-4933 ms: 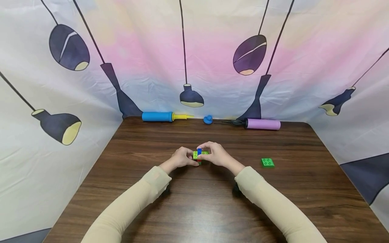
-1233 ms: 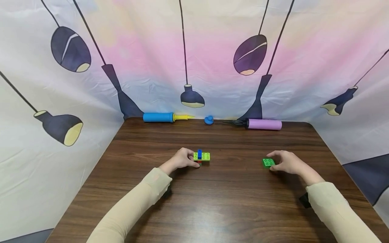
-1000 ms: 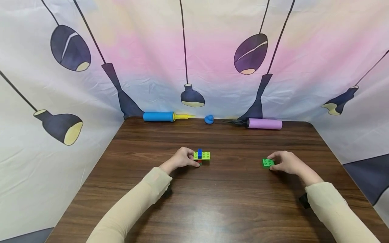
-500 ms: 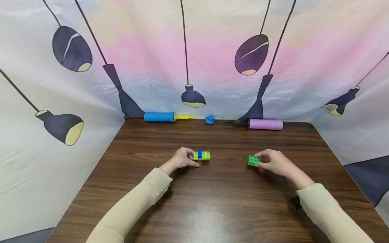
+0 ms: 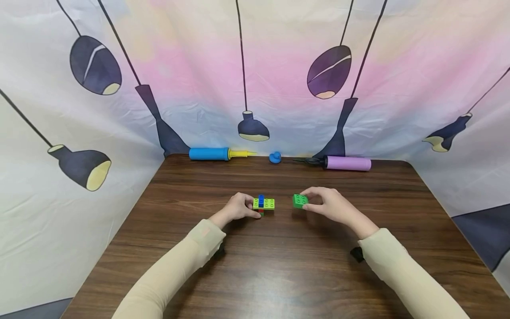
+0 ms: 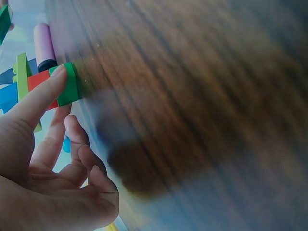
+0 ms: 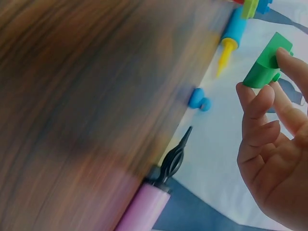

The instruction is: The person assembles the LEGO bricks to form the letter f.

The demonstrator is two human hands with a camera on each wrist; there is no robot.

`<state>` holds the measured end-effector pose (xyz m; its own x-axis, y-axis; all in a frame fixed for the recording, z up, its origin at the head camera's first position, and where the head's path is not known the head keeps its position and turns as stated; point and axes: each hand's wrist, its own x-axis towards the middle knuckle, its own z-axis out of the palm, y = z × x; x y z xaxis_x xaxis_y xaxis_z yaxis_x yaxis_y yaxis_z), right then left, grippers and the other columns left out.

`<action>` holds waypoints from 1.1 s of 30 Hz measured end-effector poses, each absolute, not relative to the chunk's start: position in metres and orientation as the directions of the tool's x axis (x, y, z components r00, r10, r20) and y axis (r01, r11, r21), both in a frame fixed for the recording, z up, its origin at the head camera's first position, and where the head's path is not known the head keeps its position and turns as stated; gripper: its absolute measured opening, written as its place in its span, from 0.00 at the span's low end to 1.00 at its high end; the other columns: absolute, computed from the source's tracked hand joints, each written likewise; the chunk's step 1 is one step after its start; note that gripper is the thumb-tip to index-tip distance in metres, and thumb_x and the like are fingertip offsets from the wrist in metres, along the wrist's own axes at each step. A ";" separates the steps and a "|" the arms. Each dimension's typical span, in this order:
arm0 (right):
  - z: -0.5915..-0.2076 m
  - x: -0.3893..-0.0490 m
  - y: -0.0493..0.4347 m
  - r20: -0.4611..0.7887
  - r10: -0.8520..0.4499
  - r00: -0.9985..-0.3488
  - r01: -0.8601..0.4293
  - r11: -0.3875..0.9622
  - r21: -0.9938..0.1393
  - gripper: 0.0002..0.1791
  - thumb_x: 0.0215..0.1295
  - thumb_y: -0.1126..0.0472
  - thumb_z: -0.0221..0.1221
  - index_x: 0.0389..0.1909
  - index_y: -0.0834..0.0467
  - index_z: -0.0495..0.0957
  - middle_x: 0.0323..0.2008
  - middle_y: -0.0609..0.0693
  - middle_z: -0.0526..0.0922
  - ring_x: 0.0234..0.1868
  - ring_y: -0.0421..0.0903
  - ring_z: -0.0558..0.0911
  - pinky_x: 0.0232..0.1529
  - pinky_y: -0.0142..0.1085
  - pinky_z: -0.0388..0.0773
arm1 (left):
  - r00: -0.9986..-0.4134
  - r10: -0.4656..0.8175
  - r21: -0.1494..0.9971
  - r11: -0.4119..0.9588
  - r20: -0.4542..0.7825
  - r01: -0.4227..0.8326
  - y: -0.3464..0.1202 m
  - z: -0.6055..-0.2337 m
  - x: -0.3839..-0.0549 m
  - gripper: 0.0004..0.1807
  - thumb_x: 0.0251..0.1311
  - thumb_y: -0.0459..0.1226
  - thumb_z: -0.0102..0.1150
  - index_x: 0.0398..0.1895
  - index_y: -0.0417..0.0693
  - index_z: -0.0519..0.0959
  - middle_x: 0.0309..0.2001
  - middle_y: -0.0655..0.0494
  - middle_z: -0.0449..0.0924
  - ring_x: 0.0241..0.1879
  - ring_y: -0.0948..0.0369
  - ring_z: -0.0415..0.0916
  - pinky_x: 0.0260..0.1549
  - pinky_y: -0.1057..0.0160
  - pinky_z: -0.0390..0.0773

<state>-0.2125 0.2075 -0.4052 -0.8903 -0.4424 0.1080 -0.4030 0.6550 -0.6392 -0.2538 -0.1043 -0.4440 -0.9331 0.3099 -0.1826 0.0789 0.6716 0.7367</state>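
Slightly left of the table's middle, my left hand (image 5: 238,207) pinches a small stack of toy building bricks low down. A long lime brick (image 5: 269,204) lies across the stack, topped by a narrow blue brick (image 5: 261,200). In the left wrist view, a red brick (image 6: 37,79) and a green bottom brick (image 6: 70,85) show under the lime one, the thumb against the green brick. My right hand (image 5: 328,204) pinches a square green brick (image 5: 299,200) between thumb and fingers, just right of the stack and apart from it. The right wrist view shows this brick raised off the table.
Along the back edge of the wooden table (image 5: 263,274) lie a blue hand pump (image 5: 209,153) with a yellow nozzle, a small blue rubber duck (image 5: 275,157) and a purple hand pump (image 5: 348,163) with a black tip. A cloth printed with lamps hangs behind.
My right hand left the blue brick on top of the stack, took the green brick from the right side, and carried it left towards the stack. The left hand stays at the stack.
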 end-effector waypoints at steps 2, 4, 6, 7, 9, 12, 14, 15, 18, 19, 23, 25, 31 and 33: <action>-0.404 -0.215 0.201 0.118 -0.442 -0.889 -0.405 0.640 -0.653 0.20 0.62 0.49 0.65 0.54 0.48 0.78 0.47 0.47 0.81 0.45 0.45 0.80 0.42 0.45 0.76 | -0.932 0.315 0.738 0.670 -0.179 0.085 -0.104 -0.445 -0.254 0.16 0.43 0.37 0.78 0.36 0.43 0.85 0.29 0.56 0.76 0.30 0.60 0.67 0.30 0.64 0.68; -0.403 -0.217 0.195 0.127 -0.438 -0.890 -0.404 0.629 -0.664 0.20 0.61 0.50 0.65 0.54 0.47 0.78 0.47 0.47 0.81 0.41 0.44 0.80 0.39 0.43 0.76 | -0.932 0.320 0.735 0.671 -0.173 0.094 -0.104 -0.445 -0.255 0.17 0.43 0.37 0.78 0.37 0.43 0.85 0.29 0.56 0.76 0.30 0.60 0.67 0.30 0.64 0.68; -0.402 -0.218 0.189 0.133 -0.434 -0.891 -0.403 0.621 -0.672 0.20 0.61 0.50 0.66 0.54 0.47 0.78 0.47 0.47 0.81 0.37 0.43 0.79 0.36 0.41 0.75 | -0.931 0.322 0.734 0.672 -0.172 0.097 -0.103 -0.446 -0.255 0.16 0.43 0.37 0.78 0.36 0.43 0.84 0.29 0.56 0.76 0.30 0.60 0.67 0.30 0.64 0.68; -0.402 -0.219 0.186 0.136 -0.434 -0.891 -0.404 0.616 -0.676 0.20 0.61 0.50 0.66 0.54 0.47 0.78 0.47 0.47 0.81 0.35 0.43 0.79 0.35 0.41 0.75 | -0.930 0.324 0.733 0.673 -0.173 0.098 -0.103 -0.446 -0.255 0.16 0.43 0.37 0.78 0.36 0.43 0.84 0.29 0.56 0.76 0.30 0.60 0.67 0.30 0.64 0.68; -0.402 -0.220 0.181 0.141 -0.434 -0.890 -0.405 0.610 -0.681 0.20 0.61 0.50 0.66 0.54 0.46 0.77 0.47 0.47 0.80 0.31 0.43 0.77 0.33 0.41 0.74 | -0.929 0.324 0.733 0.673 -0.176 0.096 -0.103 -0.446 -0.255 0.15 0.43 0.37 0.78 0.35 0.44 0.84 0.29 0.56 0.76 0.30 0.60 0.67 0.30 0.64 0.68; -0.405 -0.221 0.173 0.151 -0.434 -0.888 -0.411 0.604 -0.683 0.20 0.61 0.50 0.65 0.54 0.46 0.77 0.47 0.46 0.80 0.29 0.44 0.76 0.32 0.40 0.74 | -0.927 0.330 0.732 0.674 -0.180 0.098 -0.103 -0.446 -0.256 0.14 0.43 0.38 0.78 0.33 0.44 0.83 0.28 0.56 0.75 0.29 0.60 0.67 0.29 0.64 0.68; -0.407 -0.221 0.167 0.162 -0.434 -0.886 -0.419 0.602 -0.680 0.20 0.61 0.50 0.65 0.54 0.45 0.78 0.46 0.45 0.79 0.29 0.44 0.75 0.31 0.40 0.74 | -0.924 0.337 0.728 0.678 -0.179 0.106 -0.102 -0.445 -0.256 0.14 0.44 0.38 0.78 0.32 0.44 0.83 0.28 0.56 0.75 0.28 0.60 0.67 0.28 0.64 0.67; -0.408 -0.221 0.164 0.169 -0.433 -0.885 -0.423 0.600 -0.679 0.19 0.61 0.50 0.65 0.54 0.45 0.78 0.46 0.45 0.79 0.29 0.43 0.75 0.31 0.40 0.74 | -0.923 0.340 0.726 0.679 -0.180 0.108 -0.102 -0.445 -0.256 0.14 0.44 0.38 0.78 0.32 0.45 0.83 0.28 0.56 0.75 0.28 0.60 0.67 0.28 0.64 0.67; -0.409 -0.221 0.156 0.193 -0.427 -0.883 -0.435 0.591 -0.680 0.19 0.61 0.50 0.66 0.53 0.45 0.78 0.44 0.44 0.79 0.30 0.44 0.74 0.31 0.40 0.74 | -0.922 0.339 0.724 0.682 -0.185 0.105 -0.101 -0.444 -0.256 0.14 0.44 0.38 0.78 0.33 0.44 0.84 0.28 0.56 0.75 0.28 0.60 0.67 0.27 0.64 0.68; -0.409 -0.222 0.154 0.200 -0.427 -0.882 -0.438 0.586 -0.682 0.19 0.61 0.50 0.66 0.53 0.44 0.78 0.44 0.43 0.78 0.29 0.44 0.74 0.31 0.40 0.74 | -0.923 0.336 0.725 0.681 -0.188 0.100 -0.101 -0.444 -0.256 0.15 0.43 0.38 0.78 0.33 0.44 0.84 0.28 0.56 0.76 0.28 0.60 0.68 0.27 0.64 0.68; -0.410 -0.225 0.145 0.209 -0.426 -0.880 -0.441 0.573 -0.691 0.19 0.61 0.49 0.66 0.53 0.43 0.78 0.43 0.43 0.78 0.28 0.44 0.74 0.30 0.40 0.74 | -0.927 0.323 0.729 0.679 -0.189 0.088 -0.101 -0.445 -0.257 0.15 0.43 0.38 0.78 0.34 0.44 0.84 0.28 0.56 0.76 0.29 0.60 0.68 0.28 0.65 0.69; -0.410 -0.226 0.142 0.207 -0.429 -0.879 -0.440 0.566 -0.697 0.19 0.61 0.49 0.65 0.53 0.43 0.78 0.44 0.43 0.78 0.28 0.44 0.75 0.30 0.40 0.74 | -0.927 0.326 0.731 0.677 -0.187 0.091 -0.101 -0.445 -0.256 0.15 0.43 0.38 0.78 0.34 0.43 0.84 0.28 0.56 0.76 0.29 0.61 0.68 0.27 0.65 0.68; -0.409 -0.231 0.133 0.204 -0.435 -0.877 -0.441 0.562 -0.700 0.19 0.61 0.50 0.65 0.53 0.44 0.78 0.43 0.43 0.78 0.28 0.44 0.75 0.31 0.40 0.75 | -0.924 0.328 0.739 0.669 -0.196 0.081 -0.100 -0.443 -0.255 0.14 0.44 0.38 0.78 0.32 0.44 0.84 0.26 0.55 0.75 0.27 0.61 0.67 0.26 0.65 0.67; -0.409 -0.233 0.131 0.200 -0.439 -0.876 -0.441 0.562 -0.700 0.19 0.61 0.51 0.65 0.54 0.45 0.78 0.43 0.43 0.78 0.29 0.44 0.75 0.31 0.39 0.75 | -0.925 0.325 0.738 0.671 -0.199 0.077 -0.101 -0.443 -0.255 0.14 0.44 0.39 0.78 0.33 0.44 0.84 0.26 0.55 0.75 0.27 0.61 0.67 0.27 0.65 0.67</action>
